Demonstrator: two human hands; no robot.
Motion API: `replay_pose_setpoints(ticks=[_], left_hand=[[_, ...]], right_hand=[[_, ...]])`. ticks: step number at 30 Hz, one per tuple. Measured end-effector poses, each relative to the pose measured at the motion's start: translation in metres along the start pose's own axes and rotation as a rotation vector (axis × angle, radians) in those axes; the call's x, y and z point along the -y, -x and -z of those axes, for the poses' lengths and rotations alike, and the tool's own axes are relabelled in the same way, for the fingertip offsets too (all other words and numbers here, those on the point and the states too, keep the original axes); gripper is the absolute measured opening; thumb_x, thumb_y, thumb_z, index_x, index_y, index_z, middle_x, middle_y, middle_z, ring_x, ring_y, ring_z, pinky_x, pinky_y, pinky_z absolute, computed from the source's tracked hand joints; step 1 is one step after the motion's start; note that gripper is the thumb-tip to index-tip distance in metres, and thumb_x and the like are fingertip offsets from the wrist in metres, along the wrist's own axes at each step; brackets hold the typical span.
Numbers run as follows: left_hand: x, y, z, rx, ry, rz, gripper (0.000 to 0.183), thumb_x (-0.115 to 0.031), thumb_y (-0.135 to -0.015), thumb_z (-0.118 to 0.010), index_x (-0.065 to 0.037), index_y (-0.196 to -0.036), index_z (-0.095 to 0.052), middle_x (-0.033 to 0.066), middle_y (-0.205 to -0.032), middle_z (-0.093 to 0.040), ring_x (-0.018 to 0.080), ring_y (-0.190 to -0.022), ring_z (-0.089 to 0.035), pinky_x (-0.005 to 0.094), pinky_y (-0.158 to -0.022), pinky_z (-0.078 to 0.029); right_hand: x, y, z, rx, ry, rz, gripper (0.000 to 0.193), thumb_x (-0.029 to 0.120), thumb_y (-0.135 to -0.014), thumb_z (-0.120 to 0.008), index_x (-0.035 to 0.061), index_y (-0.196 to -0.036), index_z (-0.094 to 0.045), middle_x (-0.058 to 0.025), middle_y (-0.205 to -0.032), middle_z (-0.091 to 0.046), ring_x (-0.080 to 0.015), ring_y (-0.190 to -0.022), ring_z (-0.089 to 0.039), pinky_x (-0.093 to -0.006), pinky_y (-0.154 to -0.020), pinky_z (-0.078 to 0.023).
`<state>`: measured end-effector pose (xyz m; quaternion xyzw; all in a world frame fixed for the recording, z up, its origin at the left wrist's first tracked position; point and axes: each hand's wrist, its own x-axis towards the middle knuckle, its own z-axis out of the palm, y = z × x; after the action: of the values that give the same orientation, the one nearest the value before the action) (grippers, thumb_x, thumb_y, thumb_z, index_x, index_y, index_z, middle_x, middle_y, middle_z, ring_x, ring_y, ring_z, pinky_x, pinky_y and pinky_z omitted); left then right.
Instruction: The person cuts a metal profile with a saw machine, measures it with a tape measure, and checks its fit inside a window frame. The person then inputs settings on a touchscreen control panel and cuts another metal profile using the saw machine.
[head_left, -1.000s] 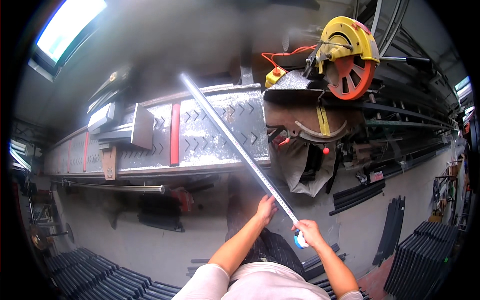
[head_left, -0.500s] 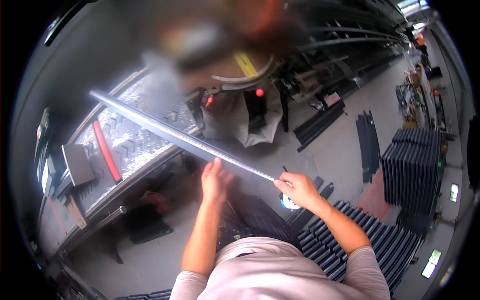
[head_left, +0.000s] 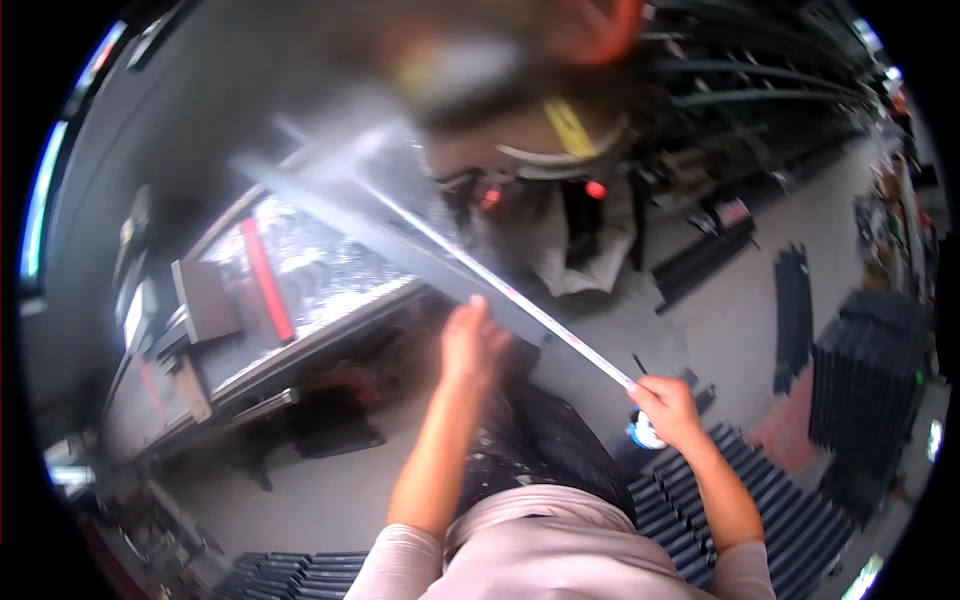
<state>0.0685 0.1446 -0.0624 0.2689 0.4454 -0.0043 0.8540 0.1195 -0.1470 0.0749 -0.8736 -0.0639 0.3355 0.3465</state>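
Observation:
My left hand (head_left: 472,342) is closed around the lower side of a long grey metal bar (head_left: 400,255), its thumb lying against the face. The bar slants up and away to the left, over the bench, where its far end blurs. My right hand (head_left: 668,408) grips a tape measure (head_left: 646,430) with a blue and white case, partly hidden by the fingers. The drawn-out tape blade (head_left: 540,315) runs up and left from this hand, apart from the bar along its near stretch. Its far end is smeared.
A bench with a shiny, film-like top (head_left: 310,265) stands at the left, bearing a red strip (head_left: 266,280) and a grey block (head_left: 207,300). Ahead is a machine with a yellow stripe (head_left: 570,128). Stacks of dark profiles (head_left: 870,370) stand at the right and beside my legs.
The tape blade, earlier lying along the bar, has come away from it. My right hand has moved right and down from the bar's near end. The whole view has shifted.

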Motion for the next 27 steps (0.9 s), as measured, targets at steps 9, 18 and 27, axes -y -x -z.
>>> replay_pose_setpoints(ticks=[9,18,27], left_hand=[[0.031,-0.020,0.035,-0.259,-0.482,-0.075,0.033,-0.030,-0.095,-0.063,0.002,-0.102,-0.063,0.0083,-0.073,-0.063,0.0177,-0.060,-0.062,0.0303,-0.055,-0.052],[-0.007,0.042,0.020,0.276,0.180,0.025,0.032,-0.018,-0.090,-0.066,0.000,-0.115,-0.057,0.0116,-0.108,-0.063,0.0246,-0.100,-0.062,0.0421,-0.095,-0.050],[0.016,0.029,0.022,0.183,0.427,-0.135,0.037,-0.029,-0.095,-0.054,-0.008,-0.124,-0.048,0.0092,-0.084,-0.056,0.0234,-0.079,-0.057,0.0377,-0.076,-0.051]], right_hand=[[0.018,-0.006,-0.014,0.044,-0.017,0.000,0.026,0.023,-0.090,-0.065,-0.0011,-0.079,-0.067,-0.0079,-0.061,-0.058,-0.0129,-0.056,-0.054,-0.0297,-0.056,-0.043],[0.027,0.004,-0.034,0.213,-0.285,-0.092,0.027,0.022,-0.093,-0.062,0.0017,-0.076,-0.068,0.0052,-0.060,-0.049,-0.0029,-0.057,-0.042,-0.0224,-0.052,-0.033],[0.033,0.024,-0.063,0.347,-0.366,-0.229,0.029,0.023,-0.096,-0.059,0.0027,-0.077,-0.069,0.0069,-0.062,-0.049,-0.0025,-0.058,-0.040,-0.0212,-0.053,-0.031]])
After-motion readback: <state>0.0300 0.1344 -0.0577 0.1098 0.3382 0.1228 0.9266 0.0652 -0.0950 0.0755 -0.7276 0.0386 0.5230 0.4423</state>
